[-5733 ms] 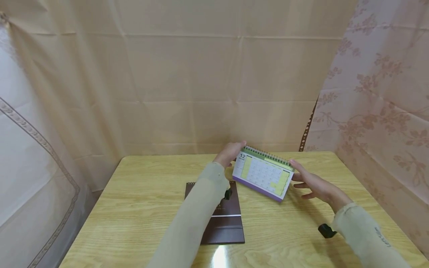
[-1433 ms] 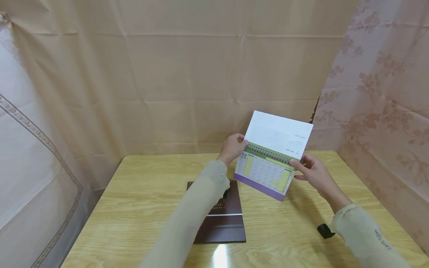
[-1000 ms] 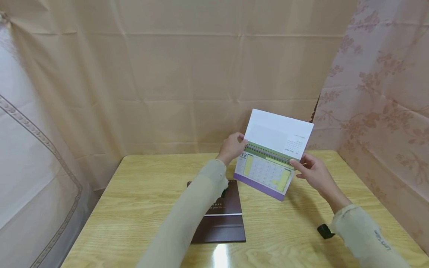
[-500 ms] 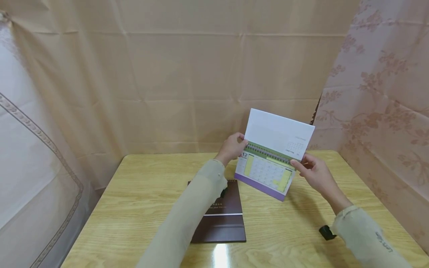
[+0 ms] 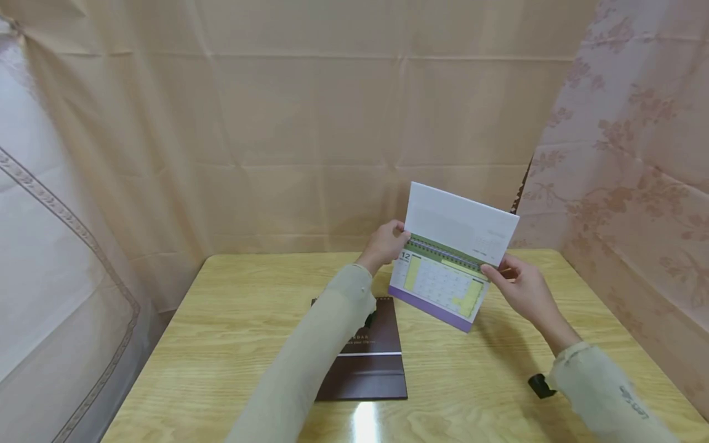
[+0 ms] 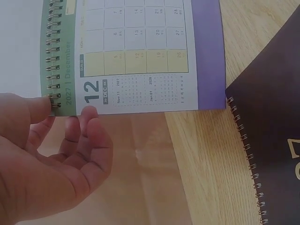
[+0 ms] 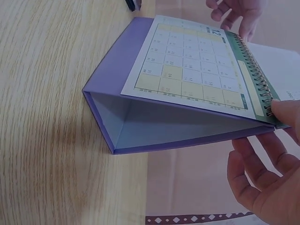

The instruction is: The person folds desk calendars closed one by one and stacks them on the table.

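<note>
A purple-based desk calendar [image 5: 437,283] stands tilted on the table, its December 2027 page facing me. Above its wire spiral a white page [image 5: 460,215] sticks up. My left hand [image 5: 384,246] pinches the spiral's left end; in the left wrist view, that hand's [image 6: 56,159] thumb lies on the wire and its other fingers are curled below the calendar's edge. At the opposite end my right hand [image 5: 523,289] grips the calendar, thumb on the green strip by the spiral. The right wrist view shows the right hand's [image 7: 269,180] fingers under the calendar's hollow triangular stand [image 7: 164,124].
A dark brown spiral calendar [image 5: 371,375] lies on the wooden table [image 5: 244,320], partly hidden under my left forearm. A beige curtain [image 5: 299,135] hangs behind the table. A floral curtain [image 5: 637,172] hangs on the right.
Earlier only the December page faced me; since then the white page has come up above the spiral. Over the last half second its top edge has dipped slightly. Both hands keep their places.
</note>
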Motion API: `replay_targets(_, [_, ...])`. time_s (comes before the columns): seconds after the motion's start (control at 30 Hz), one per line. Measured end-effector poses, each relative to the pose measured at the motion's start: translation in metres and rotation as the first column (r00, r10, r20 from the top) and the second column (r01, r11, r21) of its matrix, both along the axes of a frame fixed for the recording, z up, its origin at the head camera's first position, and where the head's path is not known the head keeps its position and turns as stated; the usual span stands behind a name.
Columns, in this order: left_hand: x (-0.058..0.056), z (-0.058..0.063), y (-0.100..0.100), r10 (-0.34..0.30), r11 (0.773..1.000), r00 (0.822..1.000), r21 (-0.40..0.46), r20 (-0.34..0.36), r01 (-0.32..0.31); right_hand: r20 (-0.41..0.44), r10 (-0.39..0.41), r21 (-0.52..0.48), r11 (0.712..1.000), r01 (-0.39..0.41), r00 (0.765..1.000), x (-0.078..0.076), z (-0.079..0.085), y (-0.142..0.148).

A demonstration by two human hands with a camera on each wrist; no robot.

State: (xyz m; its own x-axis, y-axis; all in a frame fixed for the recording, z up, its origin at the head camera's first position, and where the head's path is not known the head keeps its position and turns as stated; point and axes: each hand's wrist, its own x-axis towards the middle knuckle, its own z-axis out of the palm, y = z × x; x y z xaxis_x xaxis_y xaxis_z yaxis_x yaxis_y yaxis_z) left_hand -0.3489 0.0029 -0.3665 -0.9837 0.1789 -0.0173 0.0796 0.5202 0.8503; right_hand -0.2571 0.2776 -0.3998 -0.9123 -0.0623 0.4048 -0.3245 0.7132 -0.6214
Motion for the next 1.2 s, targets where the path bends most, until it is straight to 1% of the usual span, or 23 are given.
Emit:
replay_targets(0.27, [0.0,0.0,0.0,-0.013,0.999,1.0,-0.031,-0.017,0.013,-0.032,0.006,0.059,0.998,-0.004,0.999,0.001,0.003,0.0])
replay_targets(0.43, [0.001,-0.002,0.001,-0.008,1.0,1.0,-0.019,-0.015,0.007,-0.036,-0.005,0.087,0.996,0.008,0.999,0.002,0.003,-0.002])
replay_targets(0.53, [0.0,-0.006,-0.001,-0.018,1.0,0.999,0.006,-0.028,0.018,-0.066,-0.009,0.126,0.992,0.017,0.998,0.001,0.003,-0.003])
replay_targets(0.63, [-0.002,-0.011,-0.005,-0.045,0.997,0.998,0.065,-0.038,0.047,-0.11,0.01,0.179,0.984,0.01,0.994,0.001,0.006,-0.004])
replay_targets(0.73, [-0.003,-0.017,-0.011,-0.087,0.989,0.994,0.114,-0.067,0.094,-0.137,0.033,0.213,0.977,-0.003,0.99,0.002,0.009,-0.005])
replay_targets(0.87, [-0.004,-0.021,-0.016,-0.146,0.979,0.983,0.13,-0.107,0.16,-0.133,0.041,0.221,0.975,-0.01,0.99,0.003,0.01,-0.004])
replay_targets(0.93, [-0.004,-0.022,-0.017,-0.165,0.974,0.981,0.138,-0.105,0.179,-0.122,0.035,0.217,0.976,-0.008,0.992,0.004,0.01,-0.003])
replay_targets(1.0, [-0.004,-0.024,-0.018,-0.17,0.97,0.982,0.159,-0.087,0.183,-0.117,0.033,0.21,0.978,-0.008,0.993,0.004,0.01,-0.003])
replay_targets(1.2, [-0.003,-0.026,-0.02,-0.147,0.964,0.989,0.221,-0.015,0.146,-0.118,0.034,0.209,0.978,-0.009,0.992,0.004,0.011,-0.002])
